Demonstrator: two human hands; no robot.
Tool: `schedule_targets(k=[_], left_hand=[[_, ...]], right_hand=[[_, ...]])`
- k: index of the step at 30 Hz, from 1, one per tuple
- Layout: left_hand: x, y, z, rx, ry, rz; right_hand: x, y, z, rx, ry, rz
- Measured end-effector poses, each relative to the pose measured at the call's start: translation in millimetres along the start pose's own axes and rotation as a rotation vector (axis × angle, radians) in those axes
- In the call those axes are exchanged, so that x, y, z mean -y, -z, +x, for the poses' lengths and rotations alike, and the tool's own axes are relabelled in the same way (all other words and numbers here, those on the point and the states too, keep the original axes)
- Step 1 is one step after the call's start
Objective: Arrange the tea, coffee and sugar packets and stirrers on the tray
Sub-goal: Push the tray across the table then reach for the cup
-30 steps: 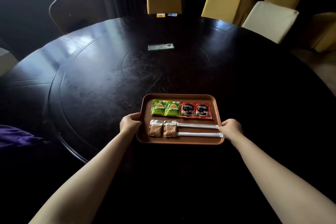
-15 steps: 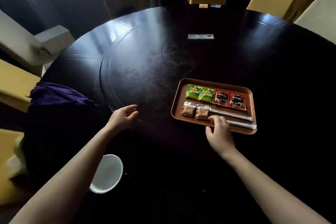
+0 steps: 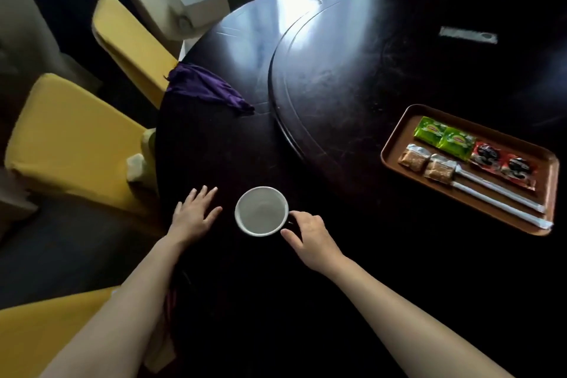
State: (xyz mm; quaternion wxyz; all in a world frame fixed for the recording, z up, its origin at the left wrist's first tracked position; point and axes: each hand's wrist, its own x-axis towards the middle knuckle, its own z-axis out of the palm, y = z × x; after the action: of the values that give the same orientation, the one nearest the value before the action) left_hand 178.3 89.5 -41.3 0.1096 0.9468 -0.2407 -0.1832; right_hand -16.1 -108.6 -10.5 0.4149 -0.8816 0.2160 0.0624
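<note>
The brown tray (image 3: 545, 172) lies on the dark round table at the right. On it, two green tea packets (image 3: 441, 136) and two red coffee packets (image 3: 503, 164) form the far row. Two brown sugar packets (image 3: 438, 170) and two white wrapped stirrers (image 3: 500, 189) form the near row. Neither hand touches the tray. My right hand (image 3: 310, 233) curls its fingers at the handle of a white cup (image 3: 260, 212) near the table's left edge. My left hand (image 3: 194, 215) rests flat on the table left of the cup, fingers spread.
A purple cloth (image 3: 208, 87) hangs over the table's left edge. Yellow-covered chairs (image 3: 76, 138) stand close along the left side. A small flat card (image 3: 468, 35) lies on the raised inner turntable at the far right.
Both hands let go of the tray and moved left. The view swung left, so the tray now sits at the right. My right hand reached the white cup's handle.
</note>
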Motion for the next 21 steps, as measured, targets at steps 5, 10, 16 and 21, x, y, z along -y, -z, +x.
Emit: schedule_targets(k=[5,10,16,21], left_hand=[[6,-33,-18,-0.035,0.017,0.066],[2,-43,-18,-0.085,0.036,0.088],[-3,-45,-15,-0.109,0.02,0.119],[-5,-42,-17,-0.123,0.023,0.144]], right_hand=[[0,-19,-1,-0.129,-0.044,0.074],[2,-16,0,-0.232,0.017,-0.02],[8,5,13,-0.149,0.009,-0.257],[-1,18,15,-0.209,0.056,-0.129]])
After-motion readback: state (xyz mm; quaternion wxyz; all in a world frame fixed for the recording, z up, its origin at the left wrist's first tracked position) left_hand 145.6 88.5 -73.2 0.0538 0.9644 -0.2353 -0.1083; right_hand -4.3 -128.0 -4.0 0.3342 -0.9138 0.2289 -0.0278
